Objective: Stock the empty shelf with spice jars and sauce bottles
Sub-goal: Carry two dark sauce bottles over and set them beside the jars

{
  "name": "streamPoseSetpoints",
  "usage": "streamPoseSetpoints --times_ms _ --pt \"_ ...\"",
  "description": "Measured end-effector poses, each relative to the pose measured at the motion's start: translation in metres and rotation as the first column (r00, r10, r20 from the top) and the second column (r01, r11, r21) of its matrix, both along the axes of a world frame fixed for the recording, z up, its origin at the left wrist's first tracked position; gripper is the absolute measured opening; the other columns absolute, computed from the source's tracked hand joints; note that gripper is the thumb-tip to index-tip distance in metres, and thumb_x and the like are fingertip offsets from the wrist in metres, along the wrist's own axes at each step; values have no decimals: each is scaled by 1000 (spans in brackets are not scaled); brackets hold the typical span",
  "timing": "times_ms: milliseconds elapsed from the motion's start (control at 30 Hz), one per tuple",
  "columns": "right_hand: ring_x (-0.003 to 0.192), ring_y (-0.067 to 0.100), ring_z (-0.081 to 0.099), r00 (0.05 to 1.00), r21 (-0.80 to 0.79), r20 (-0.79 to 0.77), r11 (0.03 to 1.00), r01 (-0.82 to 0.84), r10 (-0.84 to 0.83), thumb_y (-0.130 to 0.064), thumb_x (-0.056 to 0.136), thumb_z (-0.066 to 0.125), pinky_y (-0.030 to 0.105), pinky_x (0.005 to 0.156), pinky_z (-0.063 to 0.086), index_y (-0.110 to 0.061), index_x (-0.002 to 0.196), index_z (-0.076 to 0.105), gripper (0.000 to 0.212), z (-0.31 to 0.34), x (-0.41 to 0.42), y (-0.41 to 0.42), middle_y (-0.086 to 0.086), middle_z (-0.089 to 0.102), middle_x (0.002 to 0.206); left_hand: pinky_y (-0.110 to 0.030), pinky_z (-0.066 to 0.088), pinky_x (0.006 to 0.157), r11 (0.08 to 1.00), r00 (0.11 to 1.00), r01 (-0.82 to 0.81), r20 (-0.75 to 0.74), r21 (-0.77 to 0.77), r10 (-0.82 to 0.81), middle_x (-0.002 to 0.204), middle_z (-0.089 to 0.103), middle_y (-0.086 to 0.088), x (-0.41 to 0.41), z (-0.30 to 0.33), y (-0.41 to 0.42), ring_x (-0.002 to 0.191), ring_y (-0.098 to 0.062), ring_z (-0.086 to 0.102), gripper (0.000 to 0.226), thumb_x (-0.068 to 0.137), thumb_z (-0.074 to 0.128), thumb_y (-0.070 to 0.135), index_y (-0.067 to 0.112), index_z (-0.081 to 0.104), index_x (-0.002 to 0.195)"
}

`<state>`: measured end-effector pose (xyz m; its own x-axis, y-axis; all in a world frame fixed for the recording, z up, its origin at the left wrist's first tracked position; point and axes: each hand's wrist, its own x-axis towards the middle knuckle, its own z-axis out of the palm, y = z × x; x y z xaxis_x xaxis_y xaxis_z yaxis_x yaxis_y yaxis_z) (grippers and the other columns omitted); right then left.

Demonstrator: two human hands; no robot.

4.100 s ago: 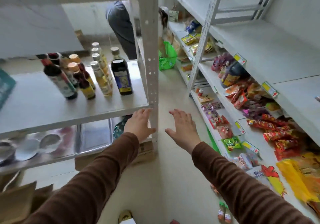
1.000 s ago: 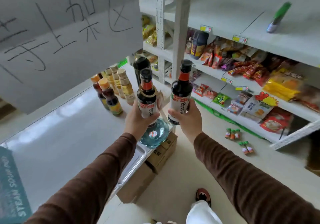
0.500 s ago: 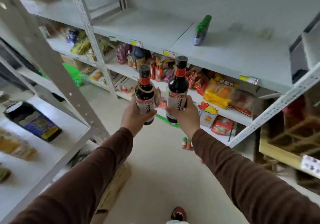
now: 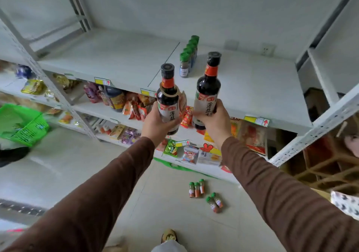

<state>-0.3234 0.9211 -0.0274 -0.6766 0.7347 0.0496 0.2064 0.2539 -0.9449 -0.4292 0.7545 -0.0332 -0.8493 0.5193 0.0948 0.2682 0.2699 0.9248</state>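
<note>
- the left hand is gripping the left sauce bottle round its lower label, fingers curled round the glass.
- the right hand is clamping the right sauce bottle the same way, thumb and fingers wrapped round the label.
- both bottles are standing upright with their long axes near vertical and black caps pointing up; the right one is tilting slightly to the right at the top and sitting higher than the left.
- the two bottles are hanging in the air just in front of the front edge of the pale empty shelf, not touching it.
- a row of green-capped spice jars is standing upright on that shelf, running from front to back, just behind the two bottles.
- more spice jars are lying and standing on the floor below, in two small groups.
- snack packets are filling the lower shelves, and a green basket is sitting at the left.
- compared with half a second ago, the bottles are sitting closer to the empty shelf and the right one has risen above the left; four seconds ago both hands were bare and open beside the other rack.
</note>
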Motion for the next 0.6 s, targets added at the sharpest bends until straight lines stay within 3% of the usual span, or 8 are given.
streamPoseSetpoints --times_ms 233,467,600 --pt "96 15 68 996 8 4 996 87 -87 -40 69 87 41 87 57 -23 110 57 54 8 -67 101 -9 71 106 -35 59 87 997 997 80 9 24 -80 109 71 11 -64 5 108 96 -4 69 61 69 85 39 29 52 120" --pt "97 19 69 996 15 23 996 84 -84 -41 65 87 47 87 58 -21 109 57 57 4 -125 203 -5 71 105 -22 55 81 991 993 117 -7 65 -116 106 69 14 -100 3 204 94 0 66 57 71 86 32 27 53 118" --pt "89 15 70 997 17 32 997 71 -72 -36 69 85 40 81 59 -21 107 58 49 -1 -160 239 -6 72 97 -24 56 86 988 991 131 -3 84 -131 107 69 15 -120 -5 241 96 2 66 60 69 87 31 26 53 119"
